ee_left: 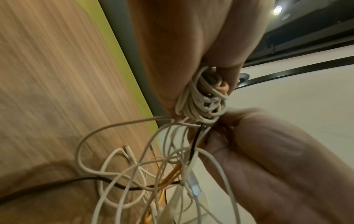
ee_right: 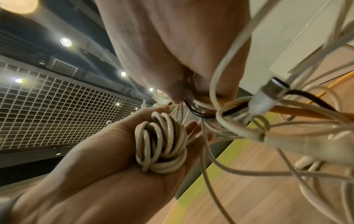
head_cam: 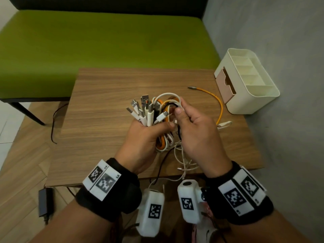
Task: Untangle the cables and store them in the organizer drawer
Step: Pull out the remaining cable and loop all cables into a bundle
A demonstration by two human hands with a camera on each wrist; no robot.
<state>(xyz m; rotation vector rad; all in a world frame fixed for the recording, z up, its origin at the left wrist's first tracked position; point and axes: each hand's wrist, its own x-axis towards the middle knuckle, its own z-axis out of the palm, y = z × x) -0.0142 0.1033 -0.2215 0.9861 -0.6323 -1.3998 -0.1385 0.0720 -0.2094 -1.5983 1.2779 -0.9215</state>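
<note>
Left hand (head_cam: 145,137) grips the cable bundle (head_cam: 152,111) above the tabletop (head_cam: 105,102); right hand (head_cam: 194,130) pinches its loops, organizer (head_cam: 245,81) well right.

The wooden bench (head_cam: 108,95) carries a cream organizer (head_cam: 252,95) with a pink drawer (head_cam: 225,85) at its far right corner, an orange cable (head_cam: 215,100) curving just beside it, and loose white cables (head_cam: 185,163) trailing over the near edge.
</note>
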